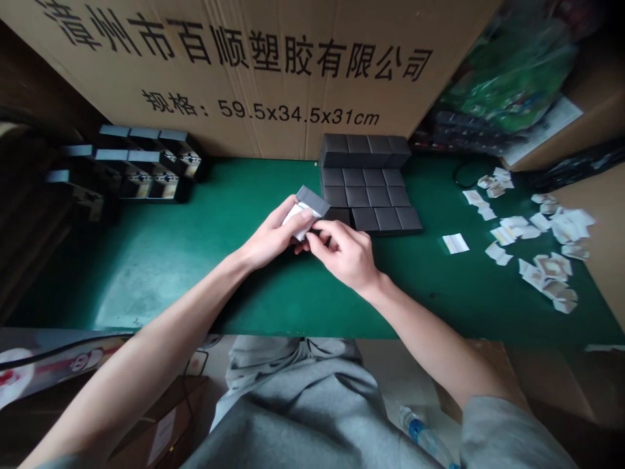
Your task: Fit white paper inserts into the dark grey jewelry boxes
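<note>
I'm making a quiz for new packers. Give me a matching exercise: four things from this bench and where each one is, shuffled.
1 small grey box
2 paper slips
3 cardboard carton
4 water bottle

a scattered on the right of the green mat
b between left hand and right hand
c standing behind the mat
d bottom edge of view

Pairs: 1-b, 2-a, 3-c, 4-d

Dim, even overhead light; faint sheen on green table mat [161, 260]. Corners dark, left side in shadow. Wide-angle bending at edges. Centre sharp, periphery soft.
</note>
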`<control>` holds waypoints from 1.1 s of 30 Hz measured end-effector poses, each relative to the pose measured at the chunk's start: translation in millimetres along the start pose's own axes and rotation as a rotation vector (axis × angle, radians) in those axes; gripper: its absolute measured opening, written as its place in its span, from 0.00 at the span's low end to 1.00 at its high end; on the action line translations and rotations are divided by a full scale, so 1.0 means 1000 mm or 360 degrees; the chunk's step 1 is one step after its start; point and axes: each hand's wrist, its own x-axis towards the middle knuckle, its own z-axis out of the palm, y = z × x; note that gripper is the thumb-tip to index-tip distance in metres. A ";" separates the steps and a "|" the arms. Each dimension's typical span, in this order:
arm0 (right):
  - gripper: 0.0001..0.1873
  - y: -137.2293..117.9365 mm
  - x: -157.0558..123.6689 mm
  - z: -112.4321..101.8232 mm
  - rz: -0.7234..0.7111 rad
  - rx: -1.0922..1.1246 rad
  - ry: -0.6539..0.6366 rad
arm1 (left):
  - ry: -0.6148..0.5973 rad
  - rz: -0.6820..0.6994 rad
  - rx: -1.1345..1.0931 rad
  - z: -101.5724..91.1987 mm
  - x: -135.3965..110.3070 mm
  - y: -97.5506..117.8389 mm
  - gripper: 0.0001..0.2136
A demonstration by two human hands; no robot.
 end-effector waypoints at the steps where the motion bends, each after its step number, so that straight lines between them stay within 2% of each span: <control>1: 0.06 -0.001 0.000 0.000 0.0002 0.0008 -0.0014 | 0.0020 0.0009 0.0012 0.001 0.000 0.000 0.17; 8: 0.09 0.002 -0.003 0.004 0.0031 -0.0059 -0.0091 | 0.0088 0.0060 0.0089 0.003 0.001 0.002 0.16; 16: 0.09 0.000 -0.001 0.002 -0.0025 -0.0207 -0.0037 | 0.0098 0.0076 0.0079 0.002 0.002 0.001 0.16; 21: 0.08 0.000 0.001 0.000 -0.0067 -0.0231 0.0072 | 0.0183 0.0124 0.0072 0.003 0.003 -0.001 0.15; 24: 0.07 0.002 0.001 0.001 -0.0107 -0.0222 0.0050 | 0.0214 0.0127 0.0025 0.004 0.003 -0.003 0.15; 28: 0.07 0.003 0.000 0.002 -0.0121 -0.0214 -0.0012 | 0.0242 0.0080 0.0034 0.005 0.003 -0.002 0.15; 33: 0.07 0.004 0.000 0.003 -0.0112 -0.0212 -0.0025 | 0.0333 -0.0098 -0.0023 0.005 0.004 0.003 0.15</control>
